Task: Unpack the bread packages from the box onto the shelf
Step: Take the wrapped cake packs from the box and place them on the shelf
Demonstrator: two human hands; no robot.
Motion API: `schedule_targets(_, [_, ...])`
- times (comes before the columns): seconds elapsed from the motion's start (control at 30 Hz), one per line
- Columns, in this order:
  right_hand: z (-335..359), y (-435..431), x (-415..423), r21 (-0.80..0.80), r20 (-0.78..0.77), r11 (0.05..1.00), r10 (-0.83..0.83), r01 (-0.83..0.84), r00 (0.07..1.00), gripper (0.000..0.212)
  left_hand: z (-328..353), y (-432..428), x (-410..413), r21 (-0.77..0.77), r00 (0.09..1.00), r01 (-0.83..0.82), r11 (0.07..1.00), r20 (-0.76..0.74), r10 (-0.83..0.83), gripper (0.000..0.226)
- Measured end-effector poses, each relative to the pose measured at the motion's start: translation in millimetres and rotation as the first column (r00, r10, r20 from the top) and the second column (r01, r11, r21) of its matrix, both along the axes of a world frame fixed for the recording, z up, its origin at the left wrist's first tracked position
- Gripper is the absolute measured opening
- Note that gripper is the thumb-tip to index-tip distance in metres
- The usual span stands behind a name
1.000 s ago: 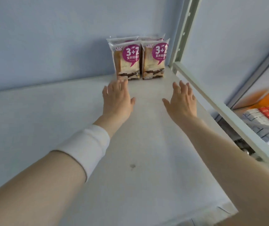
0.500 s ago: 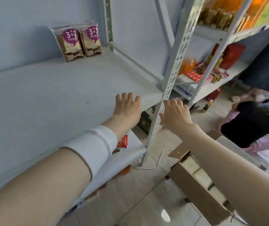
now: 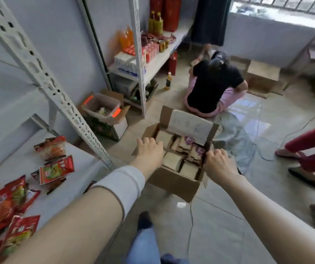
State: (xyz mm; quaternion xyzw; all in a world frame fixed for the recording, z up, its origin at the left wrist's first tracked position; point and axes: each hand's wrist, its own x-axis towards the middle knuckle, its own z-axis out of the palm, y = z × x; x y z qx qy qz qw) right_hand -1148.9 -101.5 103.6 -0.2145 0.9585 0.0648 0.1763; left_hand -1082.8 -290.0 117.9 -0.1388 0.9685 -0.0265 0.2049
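An open cardboard box point(image 3: 173, 184) stands on the tiled floor in front of me, its flaps up. Several bread packages point(image 3: 186, 151) with purple labels stand packed inside it. My left hand point(image 3: 149, 151) hovers over the box's left side, fingers spread, holding nothing. My right hand point(image 3: 218, 162) is at the box's right edge, fingers curled down among the packages; whether it grips one is not clear. The white shelf board point(image 3: 61, 195) lies at lower left.
Red snack packets point(image 3: 55, 168) lie scattered on the lower shelf board. A slotted white upright point(image 3: 57, 96) stands between shelf and box. A person in black point(image 3: 213, 86) crouches beyond the box; another's red-trousered legs point(image 3: 309, 149) are at right. Another opened carton point(image 3: 105, 113) sits left.
My view has swung from the upper shelf with two placed bread packages down to the floor. Both hands have left the shelf and come down over the open box.
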Motion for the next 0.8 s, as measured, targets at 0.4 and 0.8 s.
schedule_targets(0.4, [-169, -9, -118, 0.064, 0.324, 0.956, -0.293, 0.288, 0.9, 0.033, -177, 14, -176, 0.254, 0.956, 0.041, 0.966, 0.271, -0.111, 0.042])
schedule_targets(0.8, [-397, -55, -201, 0.038, 0.515, 0.312, -0.82, 0.949, 0.249, 0.074, -407, 0, -309, 0.7, 0.785, -0.563, 0.439, 0.287, 0.549, 0.069])
